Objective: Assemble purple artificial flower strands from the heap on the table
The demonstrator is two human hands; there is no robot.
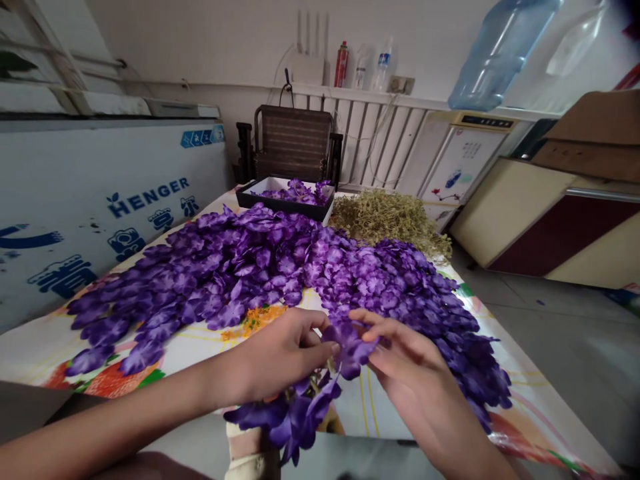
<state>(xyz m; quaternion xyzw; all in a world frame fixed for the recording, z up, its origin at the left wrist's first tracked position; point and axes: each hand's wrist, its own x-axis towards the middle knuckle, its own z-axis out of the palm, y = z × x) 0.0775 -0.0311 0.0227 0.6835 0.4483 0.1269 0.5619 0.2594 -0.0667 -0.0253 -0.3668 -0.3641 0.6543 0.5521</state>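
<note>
My left hand (280, 353) and my right hand (410, 367) meet over the table's near edge, both pinching a purple fabric flower (347, 347). That bloom belongs to a spray of artificial flowers (290, 417) that hangs down past the edge, its stem mostly hidden by my fingers. Just beyond my hands, a large heap of purple fabric flowers (250, 267) spreads across the floral plastic tablecloth (360, 407). A black tray (285, 203) holding more purple flowers sits at the far end, beside a pile of dried yellow-green sprigs (390, 223).
A white chest freezer (100, 200) stands along the table's left side. Beyond the far end are a dark chair (293, 143), a wall shelf with several bottles (350, 85), and a water dispenser (465, 160). A cream-and-maroon cabinet (550, 227) stands at right.
</note>
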